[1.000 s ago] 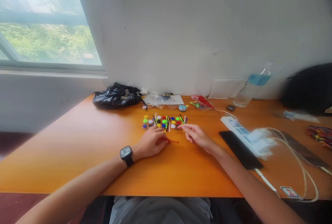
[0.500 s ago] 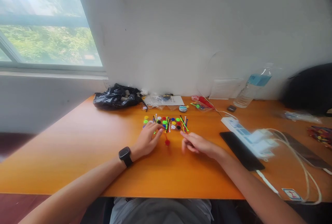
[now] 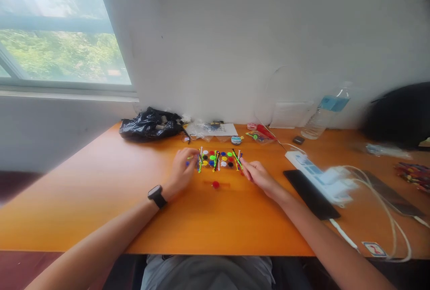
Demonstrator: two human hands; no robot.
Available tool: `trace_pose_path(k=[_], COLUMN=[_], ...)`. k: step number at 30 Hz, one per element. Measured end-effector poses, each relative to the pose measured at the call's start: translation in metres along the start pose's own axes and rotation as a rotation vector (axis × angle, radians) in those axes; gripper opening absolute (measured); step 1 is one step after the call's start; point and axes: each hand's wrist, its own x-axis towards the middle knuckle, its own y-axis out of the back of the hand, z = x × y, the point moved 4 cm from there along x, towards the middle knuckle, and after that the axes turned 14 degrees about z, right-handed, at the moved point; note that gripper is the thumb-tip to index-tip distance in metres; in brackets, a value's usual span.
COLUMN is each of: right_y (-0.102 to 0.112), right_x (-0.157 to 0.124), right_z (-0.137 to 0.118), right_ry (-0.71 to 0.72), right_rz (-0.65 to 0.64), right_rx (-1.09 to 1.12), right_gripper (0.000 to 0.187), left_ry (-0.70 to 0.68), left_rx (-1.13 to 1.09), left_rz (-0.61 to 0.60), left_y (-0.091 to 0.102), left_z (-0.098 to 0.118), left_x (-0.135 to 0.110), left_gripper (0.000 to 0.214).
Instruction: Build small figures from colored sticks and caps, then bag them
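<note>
Colourful small round discs (image 3: 224, 164) lie in rows on the wooden table, with bundles of thin plastic sticks (image 3: 218, 160) between them and at both ends. At the left end my left hand (image 3: 184, 167) curves around several discs, fingertips by the left sticks (image 3: 200, 161); its fingers partly hide those discs. My right hand (image 3: 258, 174) is closed at the right end, fingertips at the right sticks (image 3: 237, 159); what they pinch, if anything, is too small to tell. Nearer to me, a single red disc (image 3: 215, 185) lies apart on a faint reddish stick.
Along the wall are a black plastic bag (image 3: 149, 124), a paper sheet (image 3: 228, 130), a round tin (image 3: 236, 140) and a water bottle (image 3: 324, 111). A power strip (image 3: 309, 173) with cables and a dark phone (image 3: 311, 194) lie at right.
My left hand has moved left, from the middle of the rows to their left end. My right hand has shifted right and up to the right sticks. The reddish stick now lies crosswise.
</note>
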Motion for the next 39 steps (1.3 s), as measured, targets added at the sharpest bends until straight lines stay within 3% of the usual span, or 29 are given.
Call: trace_pose_path(k=[3,6,11,15,19,32,39], right_y=[0.003,0.004,0.002,0.000,-0.001,-0.003,-0.002], right_x=[0.003,0.004,0.005,0.006,0.007,0.008,0.007], right_z=[0.000,0.001,0.006,0.009,0.010,0.015,0.013], right_ry=[-0.003,-0.008,-0.005,0.001,0.019,0.080,0.077], right_rz=[0.033,0.053,0.049,0.033,0.020,-0.019,-0.018], right_rx=[0.017,0.017,0.031,0.040,0.025,-0.003,-0.001], right_gripper=[0.076,0.074,0.073,0.073,0.073,0.073,0.072], left_ry=[0.103,0.196,0.133,0.018,-0.023,-0.030,-0.181], left_rx=[0.015,-0.008,0.052,0.158,0.224,0.272,0.246], left_rz=[0.107,0.132,-0.024,-0.191,-0.276,-0.291,-0.206], left_y=[0.008,0.014,0.011,0.003,-0.003,-0.004,0.007], left_z=[-0.028,-0.052,-0.068,-0.070,-0.071,-0.069,-0.032], left_x=[0.016,0.029,0.033,0.027,0.023,0.022,0.022], left_gripper=[0.021,0.024,0.035,0.041,0.042,0.043,0.019])
